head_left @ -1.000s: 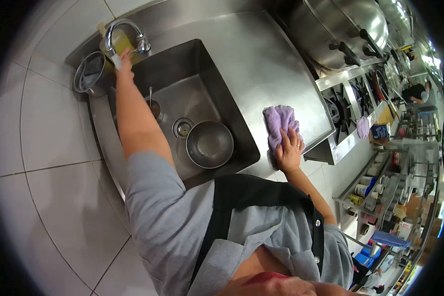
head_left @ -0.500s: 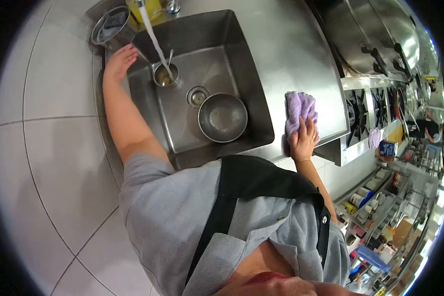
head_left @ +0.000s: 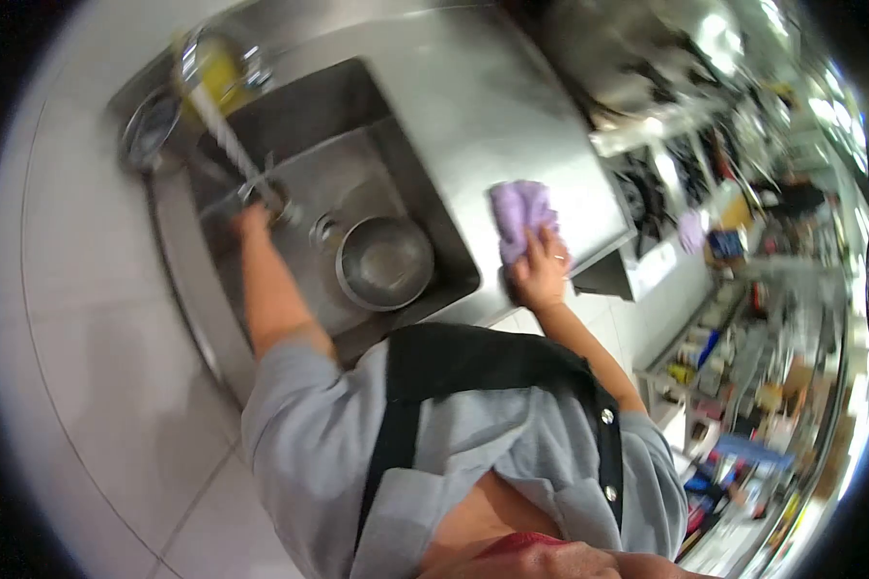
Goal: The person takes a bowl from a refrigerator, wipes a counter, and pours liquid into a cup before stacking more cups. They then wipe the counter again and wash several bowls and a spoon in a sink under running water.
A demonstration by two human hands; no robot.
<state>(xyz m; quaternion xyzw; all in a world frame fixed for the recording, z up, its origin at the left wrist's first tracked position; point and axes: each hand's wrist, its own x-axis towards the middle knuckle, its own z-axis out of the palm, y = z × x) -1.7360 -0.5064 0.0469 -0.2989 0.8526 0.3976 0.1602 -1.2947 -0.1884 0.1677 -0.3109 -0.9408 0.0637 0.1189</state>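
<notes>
My left hand (head_left: 252, 216) is down inside the steel sink (head_left: 343, 174), right at a small metal cup (head_left: 278, 201) under running water (head_left: 220, 135). Motion blur smears its fingers, so I cannot tell whether they grip the cup. A round metal bowl (head_left: 381, 265) sits on the sink floor beside the drain (head_left: 326, 229). On the steel counter to the right, my right hand (head_left: 543, 270) has its fingers over the near end of a bunched purple cloth (head_left: 521, 210).
A metal container (head_left: 153, 125) stands at the sink's far left corner, near a yellow item (head_left: 220, 77) behind the stream. Right of the counter (head_left: 454, 106) are stove burners (head_left: 637, 198) and a large metal pot (head_left: 599, 48). Loaded shelves (head_left: 743, 367) line the right side.
My left hand has moved from the sink's left rim down into the sink, to the cup. My right hand stays at the cloth. The whole view has shifted and tilted.
</notes>
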